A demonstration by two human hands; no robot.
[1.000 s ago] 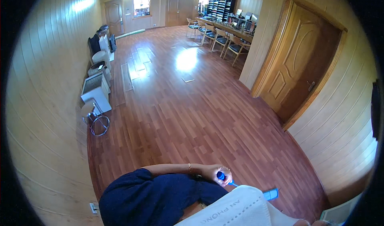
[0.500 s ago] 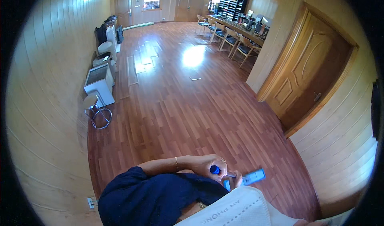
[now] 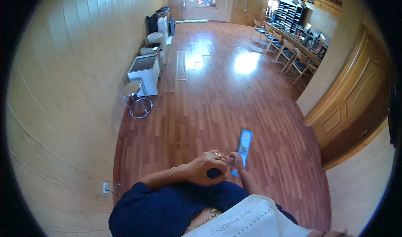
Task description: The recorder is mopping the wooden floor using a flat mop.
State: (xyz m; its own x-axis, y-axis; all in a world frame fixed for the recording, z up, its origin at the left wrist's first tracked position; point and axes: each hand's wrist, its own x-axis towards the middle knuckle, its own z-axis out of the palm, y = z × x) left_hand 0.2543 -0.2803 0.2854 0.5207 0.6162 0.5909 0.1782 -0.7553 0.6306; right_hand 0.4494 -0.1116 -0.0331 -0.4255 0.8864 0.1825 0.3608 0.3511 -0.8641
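Observation:
A flat mop with a blue-edged, pale head [image 3: 245, 142] rests on the wooden floor, its long side running away from me. My left hand [image 3: 204, 166], with a ring and a gold bracelet, is wrapped round the top of the mop's handle, where the dark blue end [image 3: 213, 173] shows inside the curled fingers. Lower on the pole, my right hand [image 3: 237, 162] is closed round it, just left of the mop head. Most of the pole is hidden beneath my hands.
Along the left wall stand a round metal stool [image 3: 138, 101], a white cabinet [image 3: 144, 75] and several bins. A wooden door [image 3: 351, 103] is on the right. Farther back, chairs [image 3: 299, 65] line a long desk. Loose floor planks [image 3: 181, 65] lie toward the far left.
The mop head has swung from pointing right to pointing away from me. Both hands have shifted left and up in the picture, while the view has turned left.

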